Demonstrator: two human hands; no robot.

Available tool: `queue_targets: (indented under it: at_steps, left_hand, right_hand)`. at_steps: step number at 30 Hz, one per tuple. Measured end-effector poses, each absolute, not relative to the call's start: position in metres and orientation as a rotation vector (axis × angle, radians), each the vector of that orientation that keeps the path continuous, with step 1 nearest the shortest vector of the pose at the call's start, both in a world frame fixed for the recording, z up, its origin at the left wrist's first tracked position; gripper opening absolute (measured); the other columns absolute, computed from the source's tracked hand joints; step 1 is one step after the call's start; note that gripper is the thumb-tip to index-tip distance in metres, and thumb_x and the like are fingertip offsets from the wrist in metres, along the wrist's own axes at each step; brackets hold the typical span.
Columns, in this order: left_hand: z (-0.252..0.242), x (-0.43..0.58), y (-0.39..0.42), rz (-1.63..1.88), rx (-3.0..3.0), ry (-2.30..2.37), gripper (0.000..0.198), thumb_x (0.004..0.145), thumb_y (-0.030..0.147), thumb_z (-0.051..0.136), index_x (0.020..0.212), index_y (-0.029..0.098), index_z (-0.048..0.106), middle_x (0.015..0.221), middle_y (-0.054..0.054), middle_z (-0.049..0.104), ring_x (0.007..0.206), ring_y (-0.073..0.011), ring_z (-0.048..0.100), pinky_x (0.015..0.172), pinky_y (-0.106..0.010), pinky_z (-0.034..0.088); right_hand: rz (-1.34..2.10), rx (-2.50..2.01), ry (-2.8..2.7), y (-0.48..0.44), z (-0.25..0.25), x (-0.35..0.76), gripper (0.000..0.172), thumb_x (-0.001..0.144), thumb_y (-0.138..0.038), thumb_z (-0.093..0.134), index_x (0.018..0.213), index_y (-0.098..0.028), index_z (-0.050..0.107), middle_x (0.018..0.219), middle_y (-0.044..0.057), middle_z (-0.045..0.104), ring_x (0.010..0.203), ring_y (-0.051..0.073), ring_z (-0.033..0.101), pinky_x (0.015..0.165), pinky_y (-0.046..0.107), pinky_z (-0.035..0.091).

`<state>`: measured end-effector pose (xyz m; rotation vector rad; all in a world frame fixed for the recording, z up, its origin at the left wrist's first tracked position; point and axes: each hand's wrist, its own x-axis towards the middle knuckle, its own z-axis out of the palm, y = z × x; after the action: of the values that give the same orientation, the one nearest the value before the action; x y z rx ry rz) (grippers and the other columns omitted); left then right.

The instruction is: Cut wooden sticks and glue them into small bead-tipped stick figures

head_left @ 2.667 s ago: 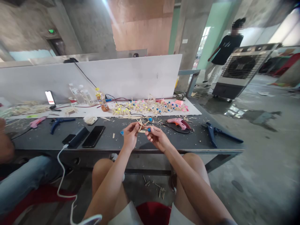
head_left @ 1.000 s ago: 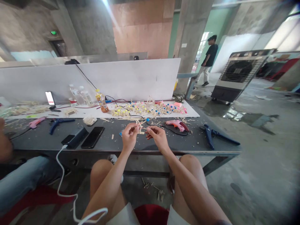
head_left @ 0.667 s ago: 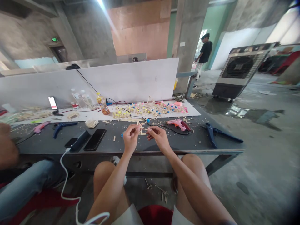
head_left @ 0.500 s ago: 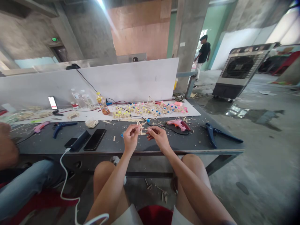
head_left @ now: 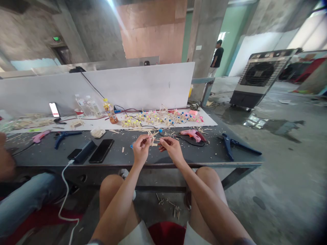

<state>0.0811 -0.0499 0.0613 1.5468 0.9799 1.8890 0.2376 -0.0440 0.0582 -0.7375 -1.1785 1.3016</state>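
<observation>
Over the front of the dark table, my left hand (head_left: 141, 147) is closed in a pinch on a small frame of wooden sticks (head_left: 152, 139). My right hand (head_left: 170, 147) pinches a thin wooden stick (head_left: 157, 140) whose tip points at the frame; whether the two touch I cannot tell. Behind my hands is a ball-like blue piece (head_left: 160, 130). A pink glue gun (head_left: 191, 134) lies just right of them, its tip towards my right hand. Many small stick pieces with yellow, blue and pink ends (head_left: 163, 118) stand on the white board.
Blue cutters (head_left: 237, 146) lie at the right table edge. On the left are a black phone (head_left: 102, 151), a power bank (head_left: 83, 150), another pair of blue cutters (head_left: 65, 136) and bottles (head_left: 111, 112). A co-worker's arm (head_left: 5, 158) is at far left.
The view has shifted slightly, so the table things sit a little further left. Both hands keep their pinches with little movement. A standing person in the background has turned and moved slightly.
</observation>
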Motion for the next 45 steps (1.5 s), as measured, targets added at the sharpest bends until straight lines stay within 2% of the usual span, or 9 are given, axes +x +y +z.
queue_targets:
  at_steps: [9,19,24,29,36,40,45]
  left_hand:
    - [0.063,0.080,-0.050,1.884,1.553,1.009,0.022,0.085,0.038,0.069,0.092,0.017,0.070,0.094,-0.008,0.071,0.083,-0.0193,0.070,0.072,-0.029,0.057]
    - [0.062,0.082,-0.051,1.886,1.496,1.006,0.023,0.086,0.039,0.069,0.093,0.017,0.070,0.094,-0.008,0.072,0.086,-0.0204,0.071,0.079,-0.031,0.057]
    - [0.067,0.085,-0.056,2.002,1.553,0.985,0.021,0.087,0.036,0.068,0.094,0.017,0.070,0.101,-0.010,0.068,0.096,-0.0228,0.070,0.080,-0.032,0.058]
    - [0.067,0.086,-0.059,2.002,1.584,0.946,0.021,0.088,0.037,0.066,0.094,0.017,0.069,0.101,-0.010,0.066,0.100,-0.0241,0.069,0.083,-0.036,0.060]
    - [0.069,0.085,-0.060,2.006,1.599,0.960,0.021,0.088,0.038,0.067,0.094,0.017,0.070,0.100,-0.009,0.066,0.097,-0.0221,0.069,0.083,-0.035,0.060]
    - [0.069,0.084,-0.060,1.992,1.621,0.942,0.019,0.088,0.035,0.067,0.094,0.018,0.070,0.100,-0.009,0.065,0.096,-0.0211,0.069,0.082,-0.034,0.060]
    - [0.067,0.084,-0.059,2.004,1.603,0.944,0.019,0.088,0.035,0.067,0.094,0.017,0.071,0.100,-0.009,0.065,0.095,-0.0209,0.069,0.080,-0.033,0.060]
  right_hand:
    - [1.313,-0.757,-1.149,-0.044,0.059,0.236,0.040,0.077,-0.054,0.072,0.090,-0.016,0.071,0.074,0.005,0.072,0.057,0.015,0.065,0.054,0.027,0.056]
    - [1.473,-0.703,-1.047,-0.044,0.059,0.238,0.042,0.074,-0.054,0.075,0.092,-0.016,0.072,0.078,0.006,0.074,0.057,0.014,0.066,0.056,0.027,0.056]
    - [1.265,-0.726,-1.146,-0.046,0.056,0.235,0.050,0.073,-0.049,0.078,0.111,-0.019,0.067,0.080,0.003,0.072,0.062,0.017,0.067,0.060,0.032,0.059]
    - [1.008,-0.785,-1.267,-0.048,0.052,0.231,0.033,0.079,-0.046,0.073,0.101,-0.021,0.071,0.076,0.003,0.069,0.064,0.019,0.068,0.062,0.032,0.060]
    - [0.978,-0.802,-1.321,-0.048,0.050,0.231,0.036,0.082,-0.046,0.070,0.109,-0.022,0.070,0.078,0.003,0.071,0.064,0.019,0.069,0.062,0.033,0.060]
    - [0.971,-0.805,-1.339,-0.048,0.049,0.231,0.035,0.084,-0.046,0.068,0.106,-0.019,0.072,0.073,0.003,0.070,0.064,0.020,0.069,0.063,0.033,0.060]
    - [0.907,-0.818,-1.365,-0.048,0.049,0.233,0.046,0.082,-0.044,0.071,0.121,-0.021,0.068,0.088,0.005,0.073,0.066,0.018,0.068,0.064,0.033,0.060]
